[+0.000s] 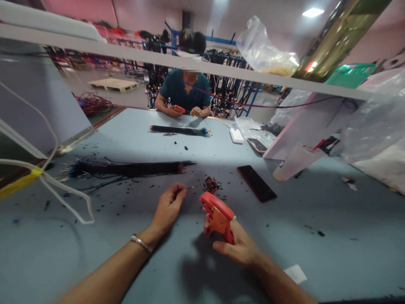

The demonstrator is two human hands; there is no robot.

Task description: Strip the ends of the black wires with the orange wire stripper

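Observation:
My left hand (172, 204) is closed in a pinch on a thin dark wire (190, 188), whose short end pokes out to the right of the fingertips. In my right hand (240, 245) is a red and orange pistol-shaped wire stripper (220, 215), its nose pointing up and left, a little apart from the wire end. Just beyond the nose lies a small pile of copper and black wire scraps (211, 185). A long bundle of black wires (133, 169), with blue and metal ends at the left, stretches across the table behind my left hand.
Across the table (126, 270) a person (186, 93) holds another red tool (179, 109) behind a second wire bundle (179, 130). A dark phone (257, 183) and a tilted translucent cup (295, 162) are at right. A white cable (68, 207) hangs at left; a shelf beam (221, 69) spans overhead.

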